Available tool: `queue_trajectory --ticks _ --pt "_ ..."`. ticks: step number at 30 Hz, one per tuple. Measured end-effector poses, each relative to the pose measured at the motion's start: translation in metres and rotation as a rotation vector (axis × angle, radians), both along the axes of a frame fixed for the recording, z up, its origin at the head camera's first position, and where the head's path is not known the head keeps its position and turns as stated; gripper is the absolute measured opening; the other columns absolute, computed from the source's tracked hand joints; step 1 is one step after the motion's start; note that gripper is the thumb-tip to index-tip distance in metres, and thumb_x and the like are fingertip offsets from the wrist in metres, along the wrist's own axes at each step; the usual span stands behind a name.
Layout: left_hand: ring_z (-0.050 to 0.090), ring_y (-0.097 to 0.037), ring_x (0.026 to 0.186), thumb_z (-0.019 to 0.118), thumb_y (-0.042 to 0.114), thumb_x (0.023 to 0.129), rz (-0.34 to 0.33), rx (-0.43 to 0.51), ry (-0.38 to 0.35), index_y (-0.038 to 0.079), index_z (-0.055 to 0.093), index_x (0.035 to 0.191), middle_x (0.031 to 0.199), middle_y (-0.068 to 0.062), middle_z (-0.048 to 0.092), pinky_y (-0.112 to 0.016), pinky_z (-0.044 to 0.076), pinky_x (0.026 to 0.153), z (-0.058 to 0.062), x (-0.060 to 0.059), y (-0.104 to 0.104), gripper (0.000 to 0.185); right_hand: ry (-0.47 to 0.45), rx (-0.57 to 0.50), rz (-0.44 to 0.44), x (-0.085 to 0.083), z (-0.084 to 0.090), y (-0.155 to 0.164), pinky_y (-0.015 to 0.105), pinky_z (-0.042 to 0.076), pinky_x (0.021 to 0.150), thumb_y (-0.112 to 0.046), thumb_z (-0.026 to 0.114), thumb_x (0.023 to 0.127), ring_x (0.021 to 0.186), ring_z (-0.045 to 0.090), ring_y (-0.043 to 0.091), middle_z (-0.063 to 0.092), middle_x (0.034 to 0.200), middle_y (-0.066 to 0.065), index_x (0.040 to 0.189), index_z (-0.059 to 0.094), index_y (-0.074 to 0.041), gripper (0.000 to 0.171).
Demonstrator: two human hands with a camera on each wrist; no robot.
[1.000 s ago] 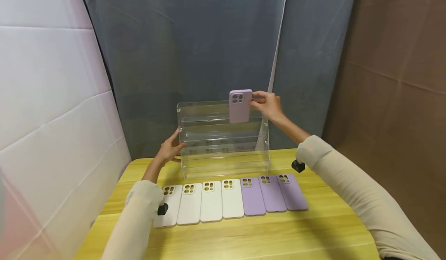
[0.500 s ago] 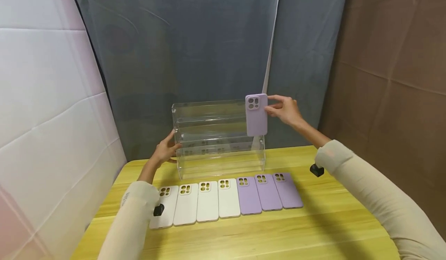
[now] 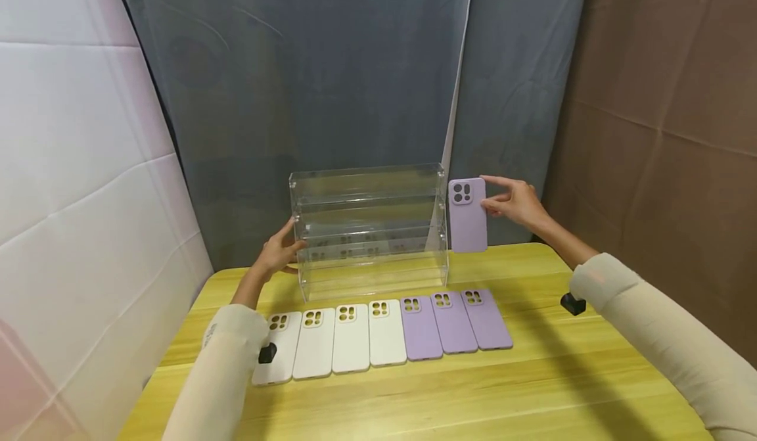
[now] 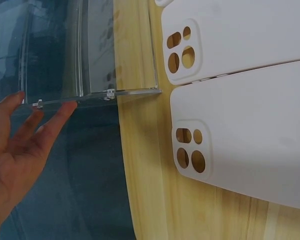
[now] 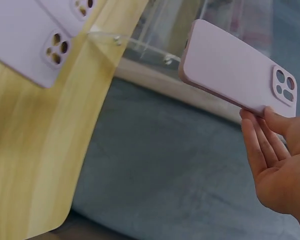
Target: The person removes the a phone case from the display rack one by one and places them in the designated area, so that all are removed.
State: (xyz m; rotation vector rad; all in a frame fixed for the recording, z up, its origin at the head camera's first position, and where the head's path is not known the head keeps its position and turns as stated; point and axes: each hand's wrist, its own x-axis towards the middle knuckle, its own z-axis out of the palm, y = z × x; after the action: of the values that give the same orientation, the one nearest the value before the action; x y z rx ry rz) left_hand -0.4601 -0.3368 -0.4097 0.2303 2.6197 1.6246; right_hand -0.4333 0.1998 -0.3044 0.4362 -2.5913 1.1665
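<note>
In the head view, my right hand [image 3: 517,203] pinches a light purple phone case [image 3: 468,221] by its right edge, thumb on the camera-hole side. The case hangs upright in the air just right of a clear tiered acrylic stand [image 3: 369,199]. From the right wrist, the thumb presses the back of this case [image 5: 230,65] near its camera holes, fingertips at the edge. My left hand [image 3: 276,254] touches the stand's left side. In the left wrist view, its fairly straight fingers [image 4: 60,117] meet the clear side panel. The stand's tiers hold no case.
A row of phone cases lies in front of the stand on the yellow wooden table [image 3: 414,401]: several white ones [image 3: 351,342] at left, three purple ones [image 3: 454,323] at right. A grey curtain [image 3: 355,66] hangs behind, with a brown one [image 3: 668,132] at right.
My right hand has moved right and down with the purple phone case, from in front of the stand's upper tiers to beside its right edge. The left hand stays at the stand's side.
</note>
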Motion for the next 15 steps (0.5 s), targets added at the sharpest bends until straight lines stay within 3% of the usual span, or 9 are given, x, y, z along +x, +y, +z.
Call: queue_trajectory --ticks 4,7,15 --pt "0.052 -0.058 0.128 0.050 0.018 0.112 -0.008 -0.010 0.001 0.035 -0.003 0.166 0.157 -0.035 0.037 -0.055 0.063 0.085 0.001 0.000 0.000 0.078 -0.050 0.011 -0.021 0.005 -0.011 0.015 0.045 0.065 0.081 -0.005 0.073 0.097 0.089 0.078 0.033 0.073 0.113 0.027 0.155 0.049 -0.007 0.063" --pt "0.051 -0.059 0.128 0.049 0.017 0.112 -0.012 -0.014 0.001 0.035 -0.004 0.166 0.158 -0.035 0.037 -0.055 0.064 0.085 0.001 0.001 0.000 0.078 -0.092 0.010 -0.028 0.008 -0.019 0.026 0.040 0.066 0.078 -0.004 0.073 0.098 0.093 0.077 0.036 0.072 0.114 0.028 0.155 0.048 -0.005 0.063" --pt "0.056 -0.057 0.124 0.050 0.017 0.112 -0.003 -0.020 0.013 0.035 -0.001 0.167 0.151 -0.034 0.046 -0.061 0.060 0.088 0.001 0.004 0.002 0.077 -0.153 0.005 -0.035 0.013 -0.044 0.054 0.030 0.066 0.069 0.001 0.073 0.096 0.086 0.078 0.032 0.071 0.111 0.033 0.153 0.047 0.003 0.063"
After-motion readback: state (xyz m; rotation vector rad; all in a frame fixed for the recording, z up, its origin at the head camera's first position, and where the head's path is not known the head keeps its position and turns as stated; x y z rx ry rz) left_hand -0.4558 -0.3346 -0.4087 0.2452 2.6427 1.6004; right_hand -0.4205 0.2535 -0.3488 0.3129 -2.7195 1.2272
